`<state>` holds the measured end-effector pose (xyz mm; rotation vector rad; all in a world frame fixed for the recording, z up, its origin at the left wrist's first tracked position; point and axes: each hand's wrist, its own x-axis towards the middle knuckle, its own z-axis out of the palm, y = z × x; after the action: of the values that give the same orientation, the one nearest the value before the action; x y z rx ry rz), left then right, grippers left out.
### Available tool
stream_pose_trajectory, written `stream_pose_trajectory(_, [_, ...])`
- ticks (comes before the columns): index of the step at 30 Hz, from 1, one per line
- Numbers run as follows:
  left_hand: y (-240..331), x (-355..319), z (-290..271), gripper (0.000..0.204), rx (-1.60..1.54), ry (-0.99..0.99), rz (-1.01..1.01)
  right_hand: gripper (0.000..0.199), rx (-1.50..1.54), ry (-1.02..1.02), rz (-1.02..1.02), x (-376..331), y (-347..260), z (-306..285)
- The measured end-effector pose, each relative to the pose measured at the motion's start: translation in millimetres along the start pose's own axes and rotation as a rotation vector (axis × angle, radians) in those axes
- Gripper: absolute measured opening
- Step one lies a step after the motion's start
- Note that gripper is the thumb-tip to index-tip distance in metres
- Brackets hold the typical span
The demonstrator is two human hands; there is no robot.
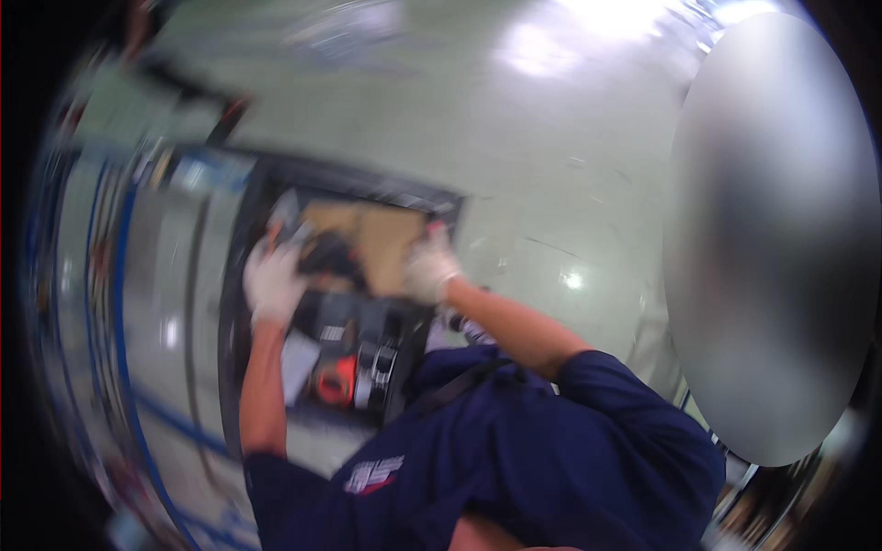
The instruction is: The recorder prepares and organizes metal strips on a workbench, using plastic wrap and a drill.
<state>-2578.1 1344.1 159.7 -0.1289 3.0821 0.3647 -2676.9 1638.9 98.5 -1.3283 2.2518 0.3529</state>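
Motion blurs the picture. My left hand (276, 280), in a white glove, is over the left side of a black crate (237, 321). Its fingers are closed about a grey and orange thing (287, 219) whose kind is smeared. My right hand (432, 268), also gloved, is at the crate's right side, its fingers bent round a small red and dark thing (435, 226) I cannot make out. Between the hands are a brown cardboard sheet (390, 241) and a dark, cable-like bundle (333, 257). Nearer me in the crate sits an orange-red ring-shaped thing (336, 381).
Grey and black boxes (367, 321) and a white sheet (299, 363) lie in the crate's near half. Blue-framed racking (119, 285) stands at the left. Shiny pale floor (570, 193) stretches beyond and to the right. A smooth grey oval (772, 239) covers the right.
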Motion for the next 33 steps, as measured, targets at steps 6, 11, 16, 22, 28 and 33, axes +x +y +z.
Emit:
stream_pose_trajectory(6, [8,-19,-2,0.048,0.11,-0.068,-0.277,0.055,0.49,0.524,0.052,-22,5,29])
stream_pose_trajectory(11, [20,-37,-2,0.051,-0.028,0.072,-0.374,0.048,0.705,0.781,0.29,-79,28,39])
stream_pose_trajectory(16, [20,-62,23,0.052,-0.586,0.009,-0.613,0.038,0.827,0.575,0.447,-108,48,65])
stream_pose_trajectory(22, [51,-31,81,0.067,-0.961,-0.059,-0.621,0.04,0.889,-0.005,0.486,-143,67,113])
stream_pose_trajectory(28, [23,6,113,0.059,-0.3,-0.235,-0.681,0.047,1.047,0.148,0.683,-201,53,147])
stream_pose_trajectory(33, [14,-9,123,0.052,-0.414,-0.227,-0.776,0.046,1.192,-0.094,0.817,-232,61,264])
